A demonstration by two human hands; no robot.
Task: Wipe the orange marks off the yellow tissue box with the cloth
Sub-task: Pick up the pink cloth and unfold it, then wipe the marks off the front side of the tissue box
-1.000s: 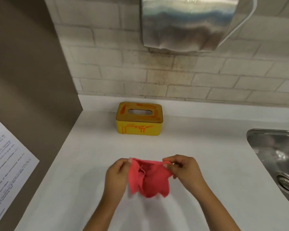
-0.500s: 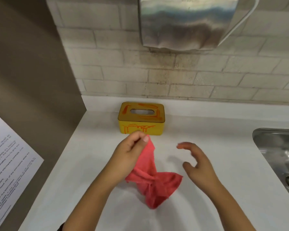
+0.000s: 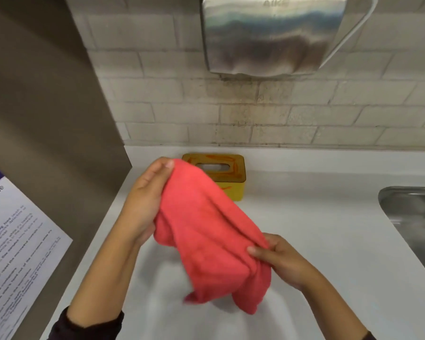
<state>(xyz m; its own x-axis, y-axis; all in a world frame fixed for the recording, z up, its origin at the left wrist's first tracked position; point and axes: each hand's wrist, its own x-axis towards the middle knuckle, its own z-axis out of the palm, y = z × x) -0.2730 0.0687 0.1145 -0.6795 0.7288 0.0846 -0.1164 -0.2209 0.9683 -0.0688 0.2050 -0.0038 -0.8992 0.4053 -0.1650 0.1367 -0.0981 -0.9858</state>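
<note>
Against the wall, at the back of the counter (image 3: pixel 317 217): box (image 3: pixel 233 175), yellow, slotted brown lid, long axis laid left to right along the wall. Orange marks (image 3: pixel 221 158) are seen on the lid and on the front face; none is judged wiped yet.

Before the box, toward the viewer: cloth (image 3: pixel 206 229), red, held off the counter and stretched slantwise between both hands. The box's left front part is hidden by its upper end; contact cannot be told.

Left hand (image 3: pixel 145 207): closed round the cloth's upper end, thumb on top, just before the box's left end; the hand nearer the box.

Right hand (image 3: pixel 280 258): the cloth's lower edge is pinched between thumb and fingers, well short of the box and to its right.

Coming move, as judged: the cloth is to be carried forward and slightly right from the left hand onto the lid, with strokes run along the long axis.

Right of the box: sink (image 3: pixel 412 217). Above the box: steel dryer (image 3: pixel 272 35), wall-mounted.
</note>
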